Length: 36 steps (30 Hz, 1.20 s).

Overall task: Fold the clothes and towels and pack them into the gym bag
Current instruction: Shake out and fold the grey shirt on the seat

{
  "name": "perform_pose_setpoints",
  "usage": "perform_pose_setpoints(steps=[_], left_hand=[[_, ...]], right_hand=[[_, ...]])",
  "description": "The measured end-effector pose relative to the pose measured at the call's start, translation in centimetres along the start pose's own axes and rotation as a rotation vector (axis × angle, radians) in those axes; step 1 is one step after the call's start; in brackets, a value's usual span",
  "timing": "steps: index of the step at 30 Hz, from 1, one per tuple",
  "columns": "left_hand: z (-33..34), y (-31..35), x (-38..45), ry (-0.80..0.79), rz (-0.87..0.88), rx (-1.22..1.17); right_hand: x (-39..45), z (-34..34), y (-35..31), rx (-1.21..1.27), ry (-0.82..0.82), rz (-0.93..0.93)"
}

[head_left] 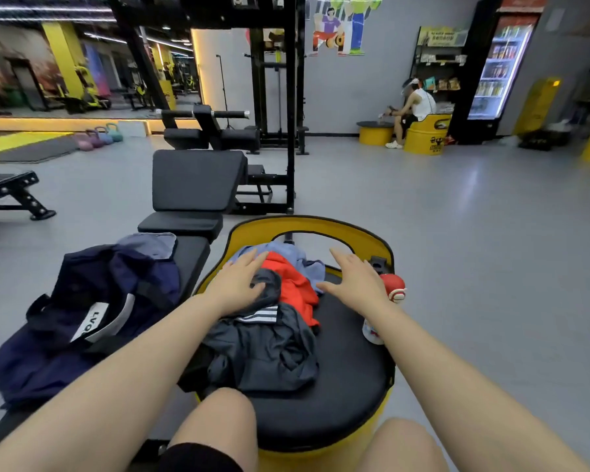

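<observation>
Your left hand (pixel 241 287) lies flat on the heap of crumpled clothes, fingers straight and spread a little, its palm on the dark grey thin sports garment with white stripes (pixel 269 345). That garment is limp and creased, bunched across the near left part of the round black padded seat of the yellow drum stool (pixel 338 386). Beyond it a bright orange-red smooth garment (pixel 295 287) is rumpled in the middle of the heap, and a soft pale blue cloth (pixel 286 253) lies furthest from you, against the stool's curved yellow backrest. Your left fingertips reach the edge of the blue cloth.

Your right hand (pixel 355 282) is spread open with the fingers straight and apart, beside the right edge of the heap; you cannot tell from here whether it touches the padding or hangs just above it. Just right of it, at the seat's rim, stands a small bottle with a rounded red top (pixel 394 291), partly hidden behind your wrist.

The navy blue soft fabric gym bag (pixel 92 311) slumps on the long black padded bench (pixel 191 257) to your left, just beside the stool, with a white label showing. A grey-blue piece of cloth (pixel 150 243) sits at its far end.

Your bare knees are at the near edge of the seat. Across the grey floor a person sits on another yellow drum by a lit drinks fridge (pixel 501 66).
</observation>
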<state>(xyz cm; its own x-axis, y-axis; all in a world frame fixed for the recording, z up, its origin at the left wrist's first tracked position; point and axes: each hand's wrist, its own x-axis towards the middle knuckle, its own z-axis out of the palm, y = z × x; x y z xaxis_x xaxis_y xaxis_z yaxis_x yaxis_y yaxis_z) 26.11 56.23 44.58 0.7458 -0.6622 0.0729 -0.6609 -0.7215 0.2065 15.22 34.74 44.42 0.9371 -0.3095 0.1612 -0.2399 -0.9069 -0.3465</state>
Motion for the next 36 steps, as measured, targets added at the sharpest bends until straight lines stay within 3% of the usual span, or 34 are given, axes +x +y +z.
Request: perform_pose_setpoints(steps=[14,22,26,36], left_hand=[[3.9,-9.9,-4.2,-0.01,-0.148,-0.141],[9.5,-13.1,-2.3,-0.073,-0.351,-0.339],[11.8,-13.2,-0.5,-0.185,-0.406,-0.321],[14.4,-14.3,2.0,-0.222,-0.538,-0.225]], right_hand=[[1.1,7.9,-7.4,0.073,-0.107,-0.021],[3.0,14.2,-8.2,0.111,-0.22,-0.1],[4.2,16.8,-8.2,0.111,-0.256,-0.116],[5.6,19.8,-7.3,0.153,-0.364,-0.082]])
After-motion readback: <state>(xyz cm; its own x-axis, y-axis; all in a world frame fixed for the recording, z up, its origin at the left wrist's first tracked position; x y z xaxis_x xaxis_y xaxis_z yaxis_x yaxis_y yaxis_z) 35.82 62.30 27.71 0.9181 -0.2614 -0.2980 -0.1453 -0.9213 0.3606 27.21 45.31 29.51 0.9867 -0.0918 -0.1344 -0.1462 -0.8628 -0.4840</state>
